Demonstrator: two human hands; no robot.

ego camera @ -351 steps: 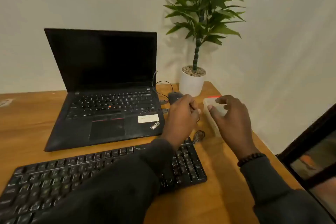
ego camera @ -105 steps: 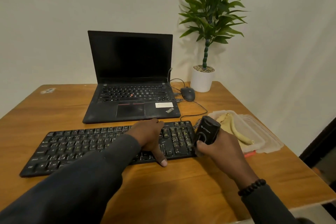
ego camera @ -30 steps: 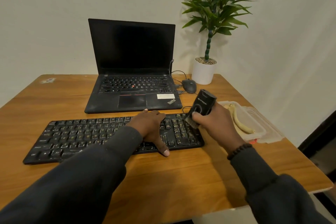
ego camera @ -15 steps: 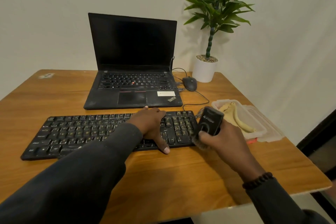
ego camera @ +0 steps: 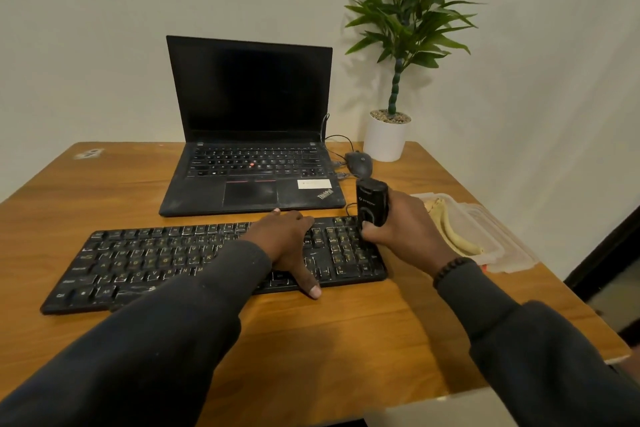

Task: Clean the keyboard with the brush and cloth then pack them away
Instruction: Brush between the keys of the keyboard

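Note:
A black keyboard [ego camera: 145, 260] lies across the wooden table in front of me. My left hand [ego camera: 287, 243] rests flat on its right half, thumb at the front edge. My right hand [ego camera: 408, 229] grips a black brush [ego camera: 372, 201] held upright over the keyboard's far right corner; the bristles are hidden behind my fingers. A yellowish cloth [ego camera: 450, 229] lies in a clear plastic box [ego camera: 491, 246] just right of the keyboard.
An open black laptop [ego camera: 252, 163] stands behind the keyboard, with a black mouse [ego camera: 360, 163] and cables to its right. A white potted plant [ego camera: 386, 135] is at the back right corner. The clear lid [ego camera: 516, 253] lies under the box near the table's right edge.
My right hand has swept the brush back and forth over the keyboard's right end, now at the far corner again. My left hand has stayed on the keyboard.

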